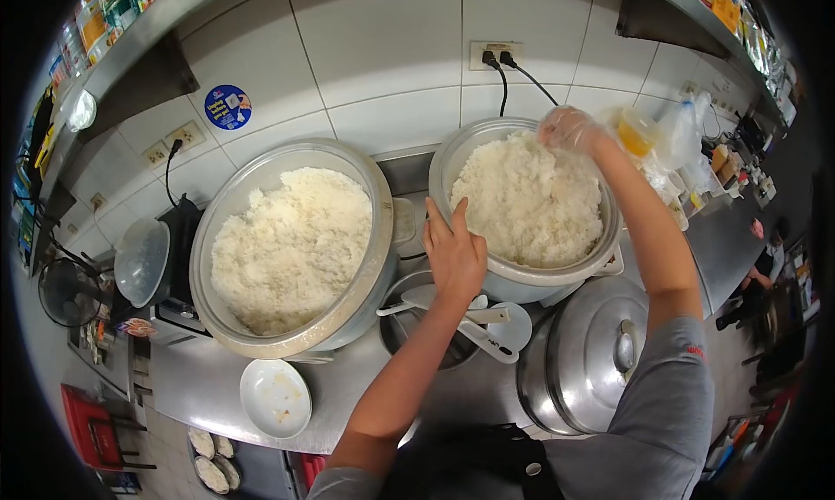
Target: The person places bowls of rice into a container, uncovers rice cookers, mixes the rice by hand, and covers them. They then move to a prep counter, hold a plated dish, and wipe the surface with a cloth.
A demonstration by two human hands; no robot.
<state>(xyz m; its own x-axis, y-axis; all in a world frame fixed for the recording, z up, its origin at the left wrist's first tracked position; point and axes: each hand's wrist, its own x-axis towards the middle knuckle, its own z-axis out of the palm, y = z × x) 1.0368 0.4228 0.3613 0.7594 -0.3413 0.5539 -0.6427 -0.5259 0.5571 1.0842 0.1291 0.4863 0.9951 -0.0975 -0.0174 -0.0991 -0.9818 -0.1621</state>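
Note:
Two large rice cookers full of cooked white rice stand side by side on the counter. My left hand (455, 255) is bare, its fingers stretched out against the near left rim of the right rice cooker (442, 165). My right hand (570, 130) wears a clear plastic glove and is over the far right edge of the same cooker, at the rice (526, 200). Glove and blur hide its fingers, so I cannot see whether they hold any rice. The left rice cooker (383, 213) is untouched, its rice (291, 248) heaped unevenly.
Below my left hand, a metal pot (393, 330) holds white ladles or scoops (487, 336). A large metal lid (600, 352) lies at right, a soiled white plate (276, 398) near the counter's front edge. Plugged cords (503, 87) hang behind the right cooker. A person (765, 265) is far right.

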